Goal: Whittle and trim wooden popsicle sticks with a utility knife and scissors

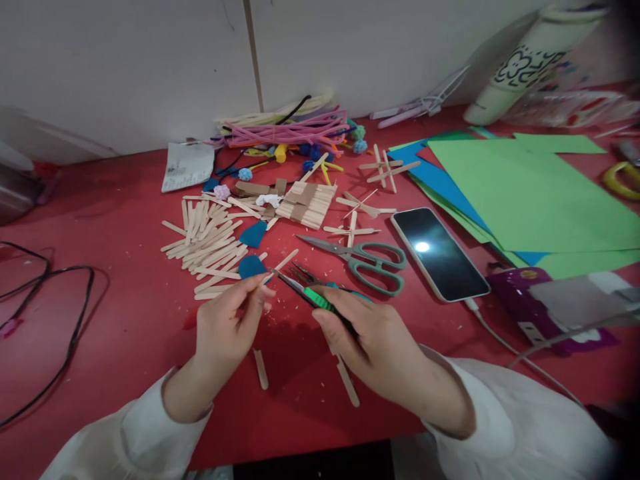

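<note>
My left hand (227,320) pinches one end of a wooden craft stick (281,262) held just above the red table (125,313). My right hand (373,340) is closed on a green-handled cutting tool (313,298) whose dark jaws meet the stick near my left fingertips. Two short pieces of stick (261,369) (347,383) lie on the table below my hands. Blue felt shapes (251,266) lie just beyond the left hand.
A heap of craft sticks (210,243), a glued stick panel (307,203), green-handled scissors (365,259), a phone (439,252) on a cable, coloured paper sheets (525,200), pipe cleaners (290,130), a glue gun (545,303), black cables (60,313) at the left, a tumbler (530,63).
</note>
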`<state>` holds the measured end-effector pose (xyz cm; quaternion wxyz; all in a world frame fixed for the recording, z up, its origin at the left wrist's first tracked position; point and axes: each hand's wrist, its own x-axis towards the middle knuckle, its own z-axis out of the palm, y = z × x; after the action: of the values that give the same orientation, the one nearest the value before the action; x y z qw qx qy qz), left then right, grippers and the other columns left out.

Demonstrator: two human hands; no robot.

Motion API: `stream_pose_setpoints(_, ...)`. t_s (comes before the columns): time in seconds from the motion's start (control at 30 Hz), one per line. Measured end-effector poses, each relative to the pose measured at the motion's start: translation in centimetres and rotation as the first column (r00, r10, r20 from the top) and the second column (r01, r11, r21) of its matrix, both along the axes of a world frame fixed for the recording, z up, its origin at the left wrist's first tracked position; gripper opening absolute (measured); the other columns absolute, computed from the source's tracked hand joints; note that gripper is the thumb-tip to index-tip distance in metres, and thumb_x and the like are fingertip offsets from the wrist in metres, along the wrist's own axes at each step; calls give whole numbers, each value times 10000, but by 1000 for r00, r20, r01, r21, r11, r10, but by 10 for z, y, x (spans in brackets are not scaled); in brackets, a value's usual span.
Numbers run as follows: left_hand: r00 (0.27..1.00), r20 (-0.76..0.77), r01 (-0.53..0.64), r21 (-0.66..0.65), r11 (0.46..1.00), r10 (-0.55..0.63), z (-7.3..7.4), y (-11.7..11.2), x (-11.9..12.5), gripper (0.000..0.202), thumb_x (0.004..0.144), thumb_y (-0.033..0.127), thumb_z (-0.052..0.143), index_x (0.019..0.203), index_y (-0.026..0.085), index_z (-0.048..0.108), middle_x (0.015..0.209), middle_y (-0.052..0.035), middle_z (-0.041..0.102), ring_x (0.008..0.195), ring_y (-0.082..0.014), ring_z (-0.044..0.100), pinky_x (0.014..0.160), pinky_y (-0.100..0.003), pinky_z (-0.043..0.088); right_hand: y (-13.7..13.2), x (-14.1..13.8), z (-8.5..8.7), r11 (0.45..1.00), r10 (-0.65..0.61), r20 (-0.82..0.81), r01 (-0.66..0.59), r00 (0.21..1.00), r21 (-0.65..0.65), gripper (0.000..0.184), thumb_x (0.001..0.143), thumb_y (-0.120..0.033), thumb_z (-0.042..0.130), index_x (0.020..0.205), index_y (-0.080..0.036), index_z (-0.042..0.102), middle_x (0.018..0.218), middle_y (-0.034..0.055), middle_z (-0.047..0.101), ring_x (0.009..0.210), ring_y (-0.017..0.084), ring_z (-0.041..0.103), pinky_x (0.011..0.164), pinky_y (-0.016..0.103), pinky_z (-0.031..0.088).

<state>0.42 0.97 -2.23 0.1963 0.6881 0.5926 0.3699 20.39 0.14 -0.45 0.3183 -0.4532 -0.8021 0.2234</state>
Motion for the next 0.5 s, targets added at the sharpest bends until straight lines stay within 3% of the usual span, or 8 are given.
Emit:
stream_pose_setpoints(0.1,965,256,-24,-156,987,64,1,1,3,185,856,291,535,913,179,671,658,14,709,516,-100,651,533,-174,528,1,2,-1,1000,-6,26,5,1000,24,308,952,-287,368,1116,-115,564,968,109,716,863,182,699,714,265,553)
stream_pose_setpoints(0.2,908,397,-43,-231,972,134,3,0,5,157,812,294,590,845,174,686,609,22,694,472,-100,631,502,-179,527,2,3,-2,1000,0,45,-1,999,19,308,948,-292,386,1131,-118,563,1004,110,711,856,182,702,720,275,567)
stream_pose_setpoints(0.37,878,458,-13,-269,963,140,5,0,5,115,764,253,623,810,178,698,572,40,672,461,-80,611,496,-156,512,4,3,-5,999,3,61,-5,998,39,298,943,-288,412,1137,-122,566,1017,110,707,850,180,701,740,283,571)
stream_pose_setpoints(0.5,900,415,-3,-290,957,129,4,0,3,146,772,274,611,832,173,697,560,36,670,442,-84,603,471,-159,503,5,1,-6,998,-6,60,2,998,59,303,948,-284,398,1136,-115,565,1009,110,709,854,180,701,736,282,576)
